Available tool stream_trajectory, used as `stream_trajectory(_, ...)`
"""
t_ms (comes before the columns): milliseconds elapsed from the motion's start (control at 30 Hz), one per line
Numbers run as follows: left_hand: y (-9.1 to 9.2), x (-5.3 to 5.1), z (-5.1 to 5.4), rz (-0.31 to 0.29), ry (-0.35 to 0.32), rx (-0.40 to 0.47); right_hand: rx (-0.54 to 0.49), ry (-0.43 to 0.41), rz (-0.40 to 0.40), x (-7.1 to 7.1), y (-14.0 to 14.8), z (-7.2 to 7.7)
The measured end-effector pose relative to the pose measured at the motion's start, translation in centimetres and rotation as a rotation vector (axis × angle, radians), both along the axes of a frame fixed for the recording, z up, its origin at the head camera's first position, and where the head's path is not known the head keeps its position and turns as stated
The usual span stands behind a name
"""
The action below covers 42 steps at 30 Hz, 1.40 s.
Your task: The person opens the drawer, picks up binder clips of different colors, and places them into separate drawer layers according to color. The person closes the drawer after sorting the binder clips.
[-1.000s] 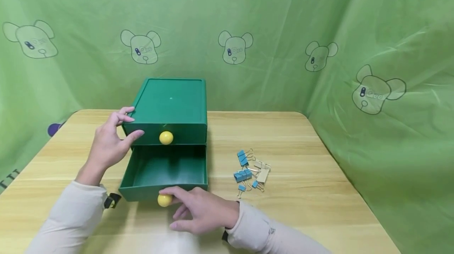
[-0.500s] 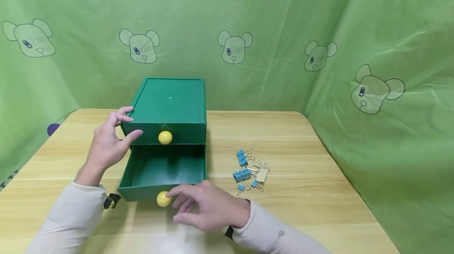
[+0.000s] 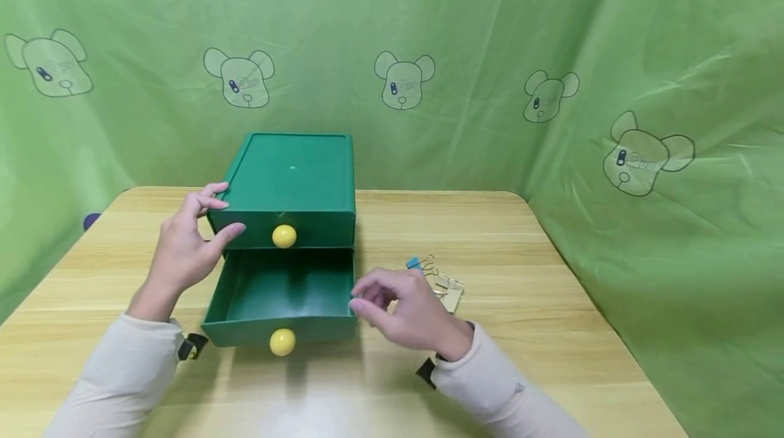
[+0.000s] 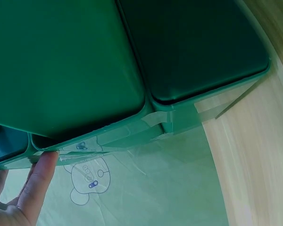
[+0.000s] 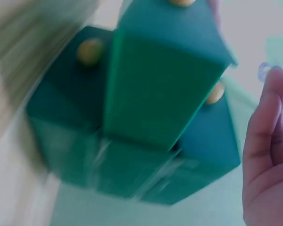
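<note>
A green drawer cabinet (image 3: 294,173) stands on the table at left of centre in the head view. One drawer (image 3: 278,329) below the top one is pulled out, its visible floor bare, with a yellow knob (image 3: 282,342) on its front. My left hand (image 3: 186,241) rests on the cabinet's upper left corner, thumb against the top drawer's front; a finger (image 4: 40,181) touches the cabinet's side in the left wrist view. My right hand (image 3: 407,309) is beside the drawer's right edge, fingers loosely bent, nothing visible in them. It partly hides the blue binder clip (image 3: 415,263) and beige binder clips (image 3: 452,298).
The wooden table (image 3: 520,356) extends right and toward the front. A green curtain (image 3: 465,30) with bear-face prints surrounds its back and sides. The right wrist view, blurred, shows a lower drawer's knob (image 5: 89,52) beside the pulled-out drawer.
My right hand has left the lower yellow knob and moved right and up, now covering several of the binder clips. The left hand and the pulled-out drawer have stayed in place.
</note>
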<state>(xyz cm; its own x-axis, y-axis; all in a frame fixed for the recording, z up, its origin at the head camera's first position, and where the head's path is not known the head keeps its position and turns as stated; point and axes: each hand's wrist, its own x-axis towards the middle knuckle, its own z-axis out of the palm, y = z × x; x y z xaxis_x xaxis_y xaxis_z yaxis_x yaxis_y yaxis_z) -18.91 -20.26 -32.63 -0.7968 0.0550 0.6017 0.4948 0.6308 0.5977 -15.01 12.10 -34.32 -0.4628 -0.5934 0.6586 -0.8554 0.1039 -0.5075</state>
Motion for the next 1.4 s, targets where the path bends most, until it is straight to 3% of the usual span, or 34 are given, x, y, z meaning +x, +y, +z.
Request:
stream_trajectory(233, 0.0, 0.0, 0.0, 0.007, -0.001, -0.002, 0.078, -0.038, -0.266, -2.5, 2.4, -1.9)
stream_trajectory(533, 0.0, 0.0, -0.1, 0.006, 0.0, 0.0, 0.352, -0.097, -0.482, -4.7, 5.2, -4.2)
stream_trajectory(933, 0.0, -0.1, -0.1, 0.002, 0.0, 0.003, 0.69, -0.257, -0.583, -4.8, 6.5, -5.2)
stream_trajectory(1233, 0.1, -0.2, -0.2, 0.001, 0.015, 0.002, 0.79, -0.227, -0.614, -5.1, 6.4, -6.3)
stream_trajectory(1400, 0.1, -0.2, -0.2, -0.001, 0.019, 0.004, 0.81, -0.252, -0.635, -5.2, 6.2, -6.6)
